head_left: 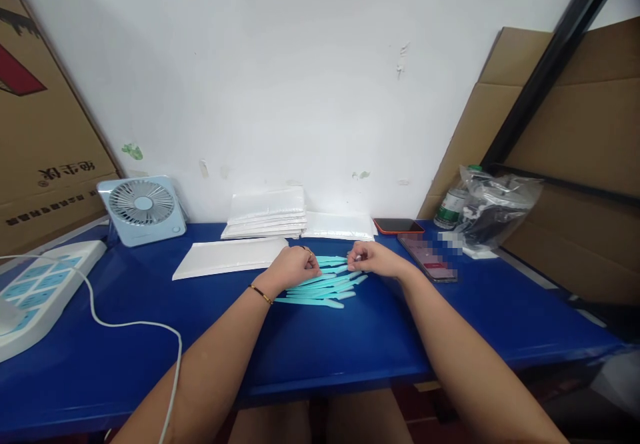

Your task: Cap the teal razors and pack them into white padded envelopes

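Several slim turquoise plastic sticks lie fanned out on the blue table. My left hand, with a ring and a thin bracelet on the wrist, rests curled on the left ends of the upper sticks. My right hand is closed in a pinch at the right ends of the upper sticks, and something small and pale shows between its fingertips. A white flat envelope lies just left of my left hand.
A stack of white padded envelopes and another sit at the wall. Two phones lie right of my hands, beside a clear bag and a bottle. A small fan, a power strip and cardboard stand around.
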Available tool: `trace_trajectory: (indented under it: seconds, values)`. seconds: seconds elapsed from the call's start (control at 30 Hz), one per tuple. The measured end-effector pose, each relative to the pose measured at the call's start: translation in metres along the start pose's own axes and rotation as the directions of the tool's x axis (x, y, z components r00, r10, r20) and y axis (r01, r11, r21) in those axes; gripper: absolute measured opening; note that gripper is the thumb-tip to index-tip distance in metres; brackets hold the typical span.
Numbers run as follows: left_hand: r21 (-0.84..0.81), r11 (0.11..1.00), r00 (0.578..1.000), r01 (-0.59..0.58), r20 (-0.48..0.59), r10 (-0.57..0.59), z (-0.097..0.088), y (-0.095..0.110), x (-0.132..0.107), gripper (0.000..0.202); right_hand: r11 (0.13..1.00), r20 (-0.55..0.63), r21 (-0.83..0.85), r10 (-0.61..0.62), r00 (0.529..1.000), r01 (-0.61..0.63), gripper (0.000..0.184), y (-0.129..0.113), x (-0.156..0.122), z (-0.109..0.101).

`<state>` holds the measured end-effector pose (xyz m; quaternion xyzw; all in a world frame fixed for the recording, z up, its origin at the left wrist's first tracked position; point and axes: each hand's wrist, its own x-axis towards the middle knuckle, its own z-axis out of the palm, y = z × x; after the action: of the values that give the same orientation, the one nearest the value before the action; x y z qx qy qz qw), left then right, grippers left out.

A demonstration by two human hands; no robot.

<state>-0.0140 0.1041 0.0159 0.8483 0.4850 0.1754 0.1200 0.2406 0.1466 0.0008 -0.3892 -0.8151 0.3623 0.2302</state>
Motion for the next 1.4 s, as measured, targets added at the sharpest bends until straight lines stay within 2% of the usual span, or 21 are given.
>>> trace_trajectory:
  seconds: [0.13,0.23,0.43,0.53,0.67,0.8,0.97,1.1,1.2,1.27,1.4]
  values:
    - [0.034,0.996,0.992,0.080,-0.102,-0.076,0.000,-0.005,0.003,0.017,0.998,-0.098,0.014,0.061,0.993,-0.059,0.023,0.008,-0.006,-0.015]
    - [0.026,0.991,0.984,0.131,-0.129,-0.126,0.000,-0.007,0.003,0.021,0.995,-0.148,-0.003,0.097,0.984,-0.099,0.027,0.011,-0.010,-0.022]
    - [0.014,0.999,0.998,0.045,-0.045,-0.045,-0.002,0.002,-0.001,0.029,0.997,0.048,-0.055,0.058,0.997,-0.055,0.026,0.004,-0.009,-0.015]
    - [-0.006,1.000,1.000,-0.002,-0.010,0.002,-0.002,0.007,-0.002,0.031,0.994,0.092,-0.107,0.045,0.995,-0.035,0.023,0.001,-0.007,-0.010]
    - [-0.006,1.000,1.000,-0.013,0.007,0.013,0.004,0.008,0.000,0.029,0.996,0.125,-0.065,0.075,0.989,-0.067,0.025,0.001,-0.007,-0.009]
    - [0.025,0.999,0.999,-0.029,-0.020,0.029,0.008,0.005,0.002,0.027,0.998,0.053,-0.056,0.034,0.998,-0.031,0.025,-0.001,-0.008,-0.011]
    - [-0.013,0.998,0.997,-0.056,-0.049,0.055,0.005,0.003,0.001,0.029,0.994,-0.020,-0.108,0.014,1.000,-0.016,0.021,0.001,-0.007,-0.014]
    - [-0.030,0.998,0.996,0.054,-0.064,-0.056,-0.004,-0.007,0.000,0.031,0.980,-0.100,-0.195,0.021,0.995,-0.041,0.018,0.010,-0.007,-0.019]
    - [0.009,0.992,0.984,0.128,-0.122,-0.126,-0.012,-0.013,-0.003,0.032,0.974,-0.182,-0.221,0.001,0.983,-0.042,0.021,0.012,-0.005,-0.017]
    - [0.056,0.990,0.986,0.126,-0.117,-0.119,-0.015,-0.011,-0.006,0.032,0.981,-0.181,-0.191,-0.010,0.984,-0.025,0.021,0.008,-0.002,-0.011]
    - [0.171,0.983,0.997,0.070,0.021,-0.074,-0.013,0.002,-0.008,0.019,0.986,-0.076,-0.164,-0.036,0.996,0.023,0.022,-0.006,0.002,0.007]
